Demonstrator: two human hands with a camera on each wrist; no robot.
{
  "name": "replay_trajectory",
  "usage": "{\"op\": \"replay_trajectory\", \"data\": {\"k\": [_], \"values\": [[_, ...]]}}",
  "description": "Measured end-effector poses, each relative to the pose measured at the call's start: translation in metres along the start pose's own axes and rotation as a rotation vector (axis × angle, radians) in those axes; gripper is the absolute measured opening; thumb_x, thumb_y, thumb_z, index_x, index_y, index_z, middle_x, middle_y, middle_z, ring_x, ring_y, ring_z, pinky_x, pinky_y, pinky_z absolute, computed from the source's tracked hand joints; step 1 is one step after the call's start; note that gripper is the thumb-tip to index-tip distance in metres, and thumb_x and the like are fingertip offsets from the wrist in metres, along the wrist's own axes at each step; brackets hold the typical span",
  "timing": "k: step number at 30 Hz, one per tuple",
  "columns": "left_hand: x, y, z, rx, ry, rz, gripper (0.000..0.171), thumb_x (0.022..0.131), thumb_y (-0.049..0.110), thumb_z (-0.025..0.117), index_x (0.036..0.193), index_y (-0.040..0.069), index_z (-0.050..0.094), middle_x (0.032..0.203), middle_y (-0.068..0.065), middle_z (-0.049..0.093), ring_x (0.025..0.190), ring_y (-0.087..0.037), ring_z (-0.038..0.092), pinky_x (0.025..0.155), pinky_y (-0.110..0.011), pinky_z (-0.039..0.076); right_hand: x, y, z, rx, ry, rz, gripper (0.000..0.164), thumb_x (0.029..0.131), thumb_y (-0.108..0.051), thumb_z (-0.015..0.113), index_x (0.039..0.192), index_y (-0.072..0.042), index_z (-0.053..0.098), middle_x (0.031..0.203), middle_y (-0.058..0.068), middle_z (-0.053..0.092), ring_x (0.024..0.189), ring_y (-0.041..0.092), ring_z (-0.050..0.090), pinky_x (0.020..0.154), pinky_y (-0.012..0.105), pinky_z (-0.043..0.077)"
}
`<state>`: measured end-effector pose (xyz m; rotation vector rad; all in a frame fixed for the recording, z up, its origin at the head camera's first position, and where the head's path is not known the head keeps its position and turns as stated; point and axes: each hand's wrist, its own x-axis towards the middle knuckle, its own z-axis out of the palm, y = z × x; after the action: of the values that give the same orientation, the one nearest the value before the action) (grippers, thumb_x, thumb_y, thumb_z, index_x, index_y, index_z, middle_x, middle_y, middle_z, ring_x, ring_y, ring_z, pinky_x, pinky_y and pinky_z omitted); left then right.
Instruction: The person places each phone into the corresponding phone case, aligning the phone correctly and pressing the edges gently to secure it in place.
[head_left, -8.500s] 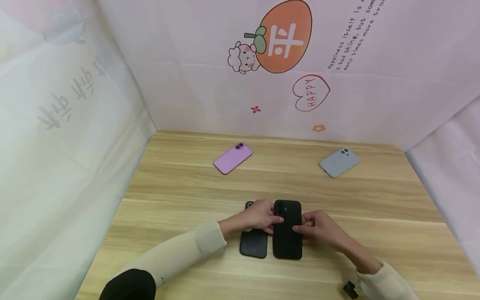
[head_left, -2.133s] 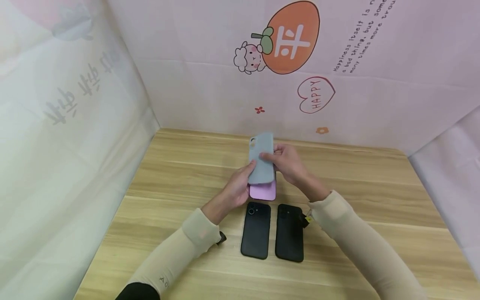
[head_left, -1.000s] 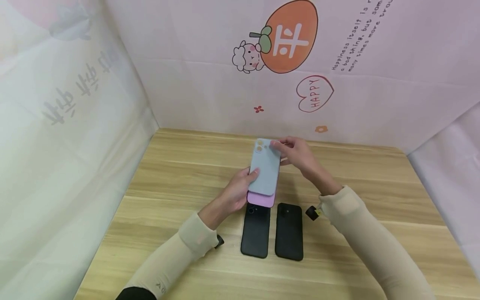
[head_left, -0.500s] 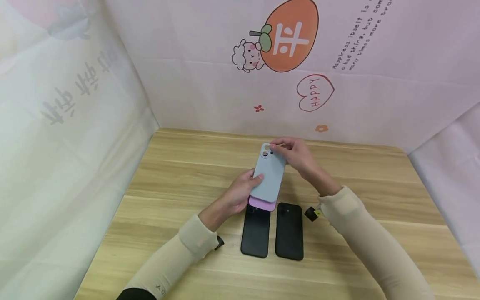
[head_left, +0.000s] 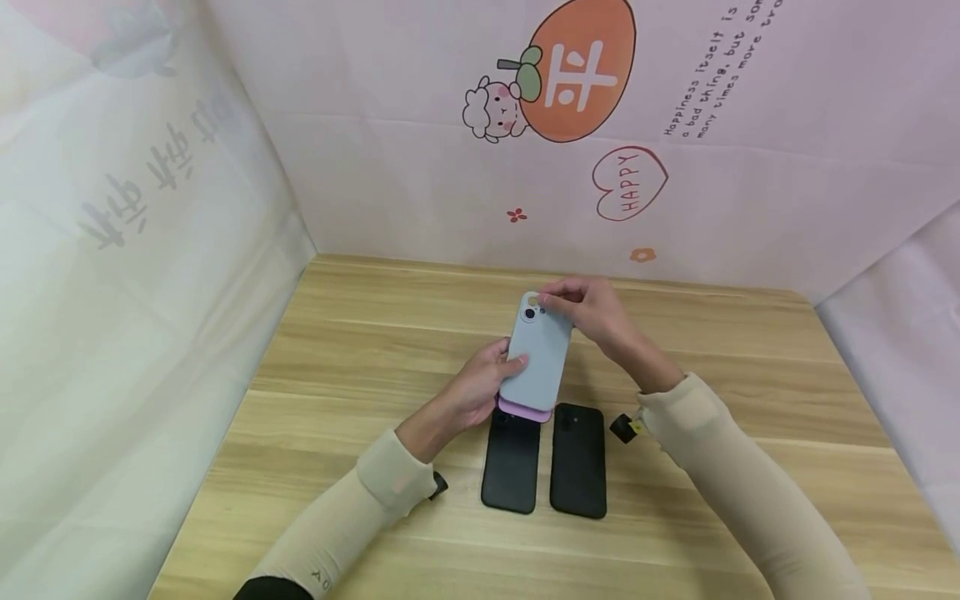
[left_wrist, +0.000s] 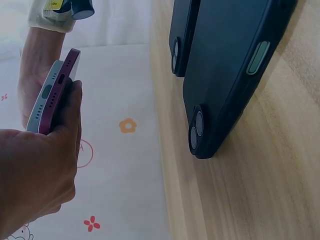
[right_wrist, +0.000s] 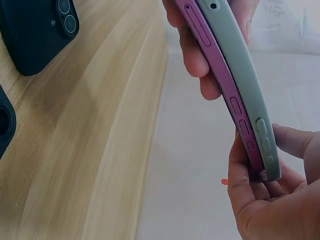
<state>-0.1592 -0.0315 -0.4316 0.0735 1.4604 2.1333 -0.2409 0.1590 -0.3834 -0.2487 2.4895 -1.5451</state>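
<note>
A light blue-grey phone case [head_left: 536,358] lies along the back of a purple phone [head_left: 523,411], both raised above the table. My left hand [head_left: 472,383] grips the two together near the lower end, thumb on the case. At the camera end, my right hand [head_left: 596,310] pinches them from the top right corner. A camera lens shows through the case's opening. In the right wrist view the case [right_wrist: 247,75] runs beside the purple phone's edge [right_wrist: 232,102], with a narrow dark gap between them. The purple phone [left_wrist: 60,92] also shows its port end in the left wrist view.
Two black phone-shaped items, a left one [head_left: 512,467] and a right one [head_left: 578,462], lie side by side on the wooden table [head_left: 360,350] below my hands. Printed white cloth [head_left: 420,167] stands behind the table and at its sides.
Earlier, my hands held a black phone-shaped item while the purple phone and blue-grey one lay apart. Lately the case has slid down over the purple phone, leaving a thinner purple strip below.
</note>
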Motion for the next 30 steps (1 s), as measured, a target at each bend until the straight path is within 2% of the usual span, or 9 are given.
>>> {"op": "replay_trajectory", "data": {"k": [9,17,30], "values": [[-0.0011,0.0019,0.0005,-0.04,-0.007,-0.017,0.043,0.104,0.01,0.042,0.147,0.006,0.035,0.137,-0.015,0.054,0.122,-0.03,0.055,0.101,-0.047,0.047,-0.0042,-0.0005,0.0006,-0.009,-0.008,-0.025,0.019,0.091,-0.025,0.072,0.101,-0.009,0.075,0.104,0.007,0.071,0.082,0.022,0.063,0.067,0.029,0.056],[-0.0026,0.0036,-0.0006,-0.036,-0.024,-0.013,0.045,0.102,0.003,0.042,0.146,0.007,0.034,0.142,-0.011,0.05,0.13,-0.028,0.048,0.109,-0.051,0.038,-0.0064,0.0015,0.0044,-0.033,-0.032,-0.051,0.021,0.091,-0.026,0.071,0.102,-0.009,0.075,0.104,0.008,0.071,0.085,0.022,0.064,0.069,0.028,0.056],[-0.0004,-0.0031,-0.0007,-0.032,-0.031,-0.006,0.039,0.105,0.016,0.043,0.144,0.01,0.04,0.134,-0.011,0.056,0.123,-0.028,0.055,0.101,-0.05,0.046,-0.0093,0.0059,0.0057,-0.026,-0.024,-0.065,0.017,0.091,-0.024,0.072,0.1,-0.01,0.076,0.1,0.007,0.072,0.082,0.023,0.064,0.067,0.029,0.056]]}}
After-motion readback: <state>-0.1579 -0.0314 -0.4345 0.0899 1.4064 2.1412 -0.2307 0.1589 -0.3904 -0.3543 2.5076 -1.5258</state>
